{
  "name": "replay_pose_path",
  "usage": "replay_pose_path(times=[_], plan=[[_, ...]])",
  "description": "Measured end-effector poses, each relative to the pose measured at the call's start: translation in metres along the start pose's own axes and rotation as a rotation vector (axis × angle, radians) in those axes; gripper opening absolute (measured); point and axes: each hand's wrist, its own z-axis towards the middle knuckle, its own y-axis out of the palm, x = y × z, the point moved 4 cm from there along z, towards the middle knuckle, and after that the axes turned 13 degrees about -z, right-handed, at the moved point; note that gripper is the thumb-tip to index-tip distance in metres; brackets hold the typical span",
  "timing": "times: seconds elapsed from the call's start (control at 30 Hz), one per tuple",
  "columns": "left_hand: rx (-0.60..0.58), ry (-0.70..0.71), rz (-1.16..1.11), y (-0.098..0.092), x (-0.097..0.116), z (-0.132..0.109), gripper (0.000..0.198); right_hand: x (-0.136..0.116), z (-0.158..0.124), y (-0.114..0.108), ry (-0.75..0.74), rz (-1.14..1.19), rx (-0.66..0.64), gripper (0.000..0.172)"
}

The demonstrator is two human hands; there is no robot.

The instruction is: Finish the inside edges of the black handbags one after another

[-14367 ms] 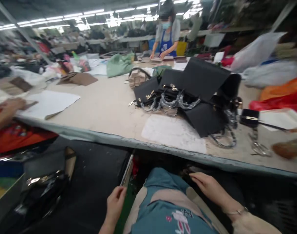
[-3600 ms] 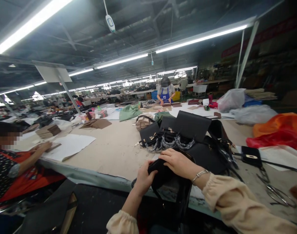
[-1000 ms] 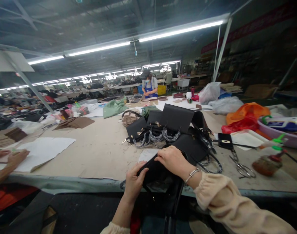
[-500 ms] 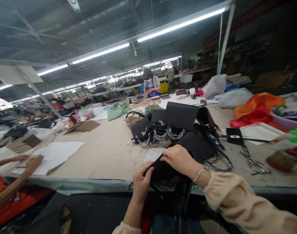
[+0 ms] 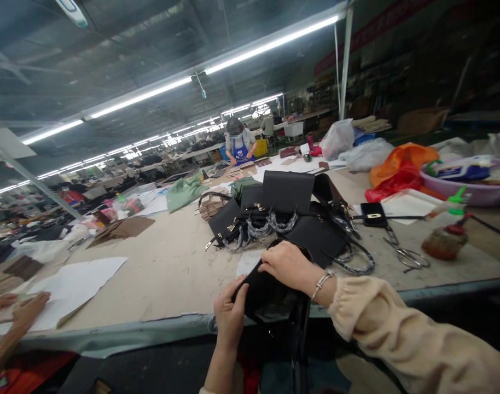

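Note:
A black handbag is tilted at the table's front edge, its opening facing me and its dark inside mostly in shadow. My left hand pinches the bag's left rim, thumb on the near side. Over the upper rim curls my right hand, fingers closed on the edge, a bracelet at the wrist. Black straps hang below the bag. Just beyond it lies a heap of black handbags with gold-coloured clasps and handles wrapped in clear plastic.
Right of the heap lie a black phone-like object, scissors and a brown-stained pot. A lilac basin stands behind them. At left, a co-worker's hands rest by white paper. Another person stands across the table.
The view has swung to the right, so the scene sits further left. Both hands keep their grip on the bag's rim. The person across the table has lowered their hands.

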Motion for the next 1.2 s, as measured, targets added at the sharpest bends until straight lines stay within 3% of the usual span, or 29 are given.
replay_pose_path(times=[0.73, 1.2], plan=[[-0.015, -0.055, 0.061, 0.002, 0.004, 0.008, 0.027, 0.001, 0.009, 0.000, 0.030, 0.011, -0.077, 0.022], [-0.021, 0.011, 0.062, 0.004, 0.003, 0.020, 0.024, 0.003, 0.011, 0.002, 0.041, 0.018, -0.063, 0.023]])
